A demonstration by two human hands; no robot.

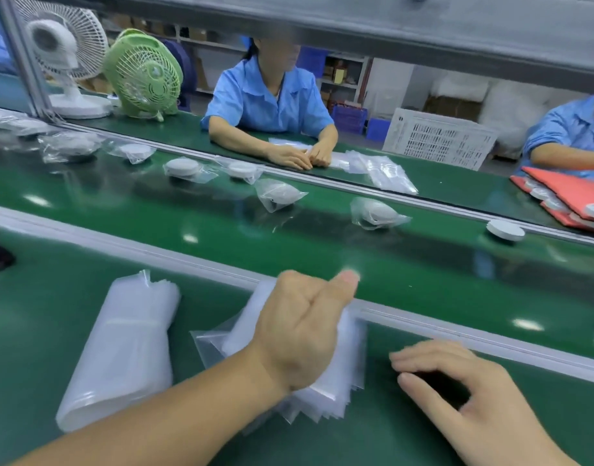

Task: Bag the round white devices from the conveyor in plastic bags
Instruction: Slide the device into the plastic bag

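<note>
Left hand (302, 331) lies on the stack of plastic bags (342, 381) at the far edge of the desk (36, 297), fingers folded over the stack's edge and thumb stuck out. Right hand (473, 398) hovers just beside the stack, fingers loosely curled, holding nothing. A rolled bundle of bags (120, 358) lies to the left. On the conveyor (221, 237) beyond, one bare round white device (505, 230) sits by the belt's far edge at the right, with bagged devices (376, 213) strung leftward.

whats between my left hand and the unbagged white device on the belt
Only the grey rail and bare green belt separate the left hand from the unbagged device, in the head view.
</note>
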